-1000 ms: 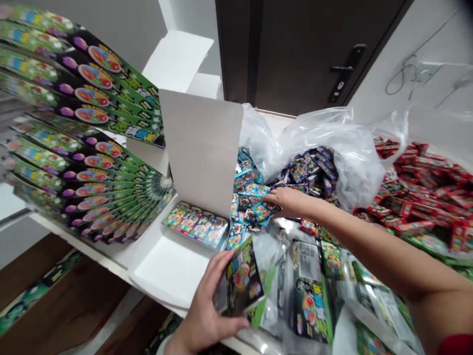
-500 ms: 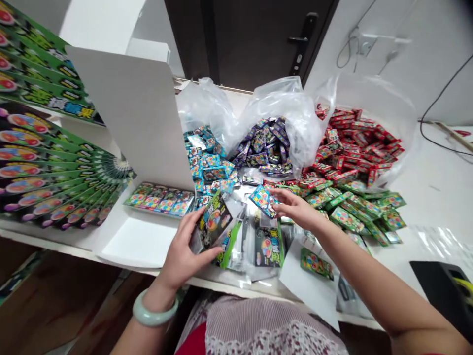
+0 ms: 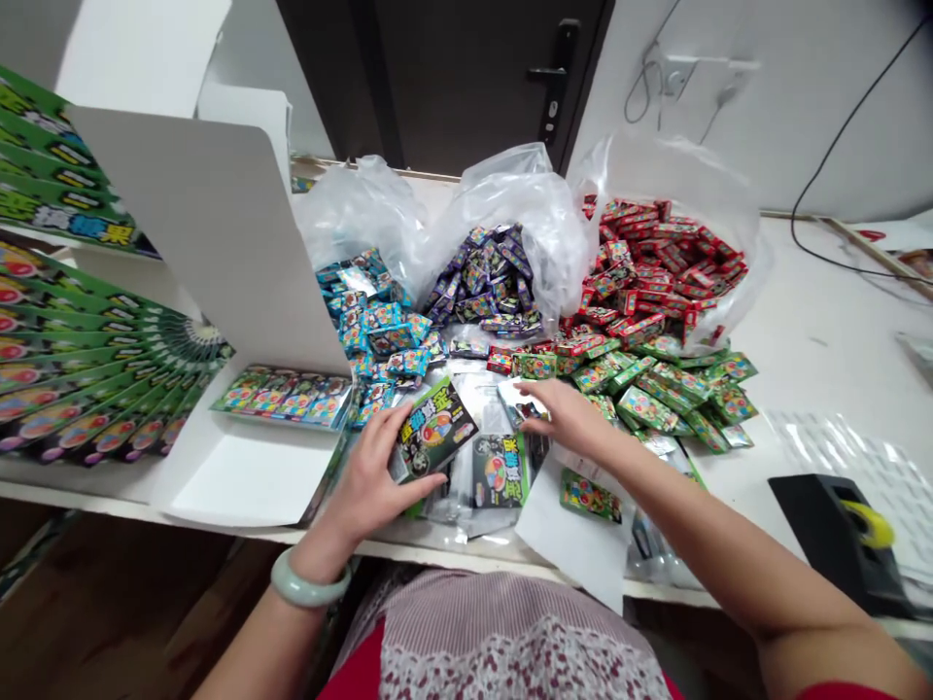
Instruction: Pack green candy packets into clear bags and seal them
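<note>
My left hand grips a black-and-green printed card pack between thumb and fingers, above a spread of foil-backed packs. My right hand pinches a small blue-printed packet at the near edge of the heaps. Loose heaps lie beyond: blue packets, purple packets, red packets and green packets. Clear plastic bags lie around and behind them. A white sheet under my right forearm carries a green packet.
An open white carton holds a strip of packets. Fanned green display boxes stand at the left. A black tape dispenser with yellow tape sits at the right on the white table. A dark door stands behind.
My view has swung and levelled, showing more of the table at the right. My left hand has raised the black-and-green pack, and my right hand has stayed at the small packet.
</note>
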`<move>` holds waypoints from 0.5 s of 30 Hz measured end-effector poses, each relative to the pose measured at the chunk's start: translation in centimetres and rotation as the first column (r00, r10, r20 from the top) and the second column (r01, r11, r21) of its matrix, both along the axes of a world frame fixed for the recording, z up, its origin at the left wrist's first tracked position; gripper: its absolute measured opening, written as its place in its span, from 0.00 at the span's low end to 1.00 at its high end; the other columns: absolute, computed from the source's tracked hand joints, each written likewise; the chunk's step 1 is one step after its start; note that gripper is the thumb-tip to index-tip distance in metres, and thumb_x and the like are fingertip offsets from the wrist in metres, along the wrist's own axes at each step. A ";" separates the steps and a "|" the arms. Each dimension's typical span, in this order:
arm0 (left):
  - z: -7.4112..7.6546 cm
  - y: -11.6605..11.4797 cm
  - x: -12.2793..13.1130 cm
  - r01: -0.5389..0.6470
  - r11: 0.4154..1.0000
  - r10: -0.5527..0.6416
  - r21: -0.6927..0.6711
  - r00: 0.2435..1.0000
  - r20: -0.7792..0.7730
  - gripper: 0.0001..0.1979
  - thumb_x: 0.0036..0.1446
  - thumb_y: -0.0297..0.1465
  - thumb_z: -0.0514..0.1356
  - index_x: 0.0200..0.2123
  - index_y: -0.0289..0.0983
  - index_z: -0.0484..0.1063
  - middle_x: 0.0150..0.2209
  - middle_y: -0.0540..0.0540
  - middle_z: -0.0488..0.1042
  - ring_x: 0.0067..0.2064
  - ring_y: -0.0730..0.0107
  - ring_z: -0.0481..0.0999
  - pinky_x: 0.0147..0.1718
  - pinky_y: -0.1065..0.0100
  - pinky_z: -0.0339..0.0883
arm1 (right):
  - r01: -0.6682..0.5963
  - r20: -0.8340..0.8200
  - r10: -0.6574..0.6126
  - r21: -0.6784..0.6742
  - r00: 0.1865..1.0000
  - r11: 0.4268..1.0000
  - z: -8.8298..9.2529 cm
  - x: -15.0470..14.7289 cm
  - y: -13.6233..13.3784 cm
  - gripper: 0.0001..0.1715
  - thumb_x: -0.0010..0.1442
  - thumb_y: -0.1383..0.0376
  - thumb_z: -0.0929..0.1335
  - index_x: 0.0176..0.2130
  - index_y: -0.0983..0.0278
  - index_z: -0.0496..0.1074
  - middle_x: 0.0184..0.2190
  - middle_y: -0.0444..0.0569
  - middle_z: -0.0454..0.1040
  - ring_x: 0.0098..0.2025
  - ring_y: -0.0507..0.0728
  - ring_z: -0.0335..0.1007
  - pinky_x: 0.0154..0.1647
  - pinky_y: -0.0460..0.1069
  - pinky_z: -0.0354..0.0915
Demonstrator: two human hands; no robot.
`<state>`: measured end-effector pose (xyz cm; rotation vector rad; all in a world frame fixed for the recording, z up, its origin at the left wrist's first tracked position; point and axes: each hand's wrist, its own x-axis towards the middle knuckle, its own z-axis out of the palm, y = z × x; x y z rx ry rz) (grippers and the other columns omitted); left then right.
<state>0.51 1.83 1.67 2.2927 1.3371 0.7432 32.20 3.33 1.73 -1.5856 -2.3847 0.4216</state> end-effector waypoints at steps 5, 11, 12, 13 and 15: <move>-0.1 0.4 0.0 0.058 0.998 -0.059 -0.014 0.998 -0.017 0.41 0.50 0.43 0.66 0.64 0.42 0.53 0.58 0.39 0.61 0.60 0.49 0.63 0.59 0.47 0.59 | -0.140 0.048 0.146 -0.108 0.988 0.984 -0.1 1.3 2.5 0.50 0.45 0.62 0.77 0.63 0.63 0.58 0.65 0.61 0.57 0.68 0.69 0.46 0.62 0.66 0.51; -0.2 0.6 0.5 0.145 0.989 -0.146 -0.023 0.989 -0.029 0.44 0.48 0.43 0.68 0.64 0.42 0.52 0.58 0.38 0.61 0.60 0.48 0.63 0.60 0.45 0.58 | -0.199 0.003 0.200 -0.096 0.980 0.975 0.3 0.3 3.9 0.41 0.46 0.64 0.74 0.58 0.67 0.63 0.56 0.62 0.67 0.59 0.67 0.61 0.60 0.63 0.56; -0.3 0.4 0.4 0.138 0.990 -0.138 -0.017 0.990 -0.032 0.44 0.48 0.42 0.68 0.64 0.42 0.52 0.58 0.38 0.61 0.60 0.48 0.62 0.60 0.45 0.58 | -0.161 -0.049 0.160 -0.026 0.986 0.987 1.0 0.3 3.4 0.40 0.46 0.63 0.74 0.57 0.68 0.63 0.55 0.62 0.67 0.58 0.67 0.62 0.59 0.62 0.58; -0.4 0.3 0.3 0.133 0.991 -0.133 -0.009 0.991 -0.035 0.45 0.48 0.42 0.68 0.65 0.41 0.51 0.58 0.38 0.61 0.60 0.48 0.62 0.60 0.45 0.58 | -0.116 -0.101 0.120 0.044 0.988 0.992 1.8 0.2 2.7 0.41 0.47 0.63 0.73 0.58 0.68 0.62 0.55 0.62 0.66 0.58 0.67 0.61 0.59 0.62 0.58; -0.5 0.2 0.4 0.137 0.991 -0.136 0.010 0.990 -0.040 0.45 0.48 0.42 0.68 0.65 0.40 0.51 0.58 0.37 0.61 0.60 0.48 0.62 0.60 0.45 0.58 | -0.091 -0.166 0.114 0.139 0.980 0.986 3.7 0.0 1.2 0.43 0.50 0.61 0.73 0.61 0.65 0.58 0.57 0.61 0.62 0.60 0.67 0.58 0.61 0.63 0.57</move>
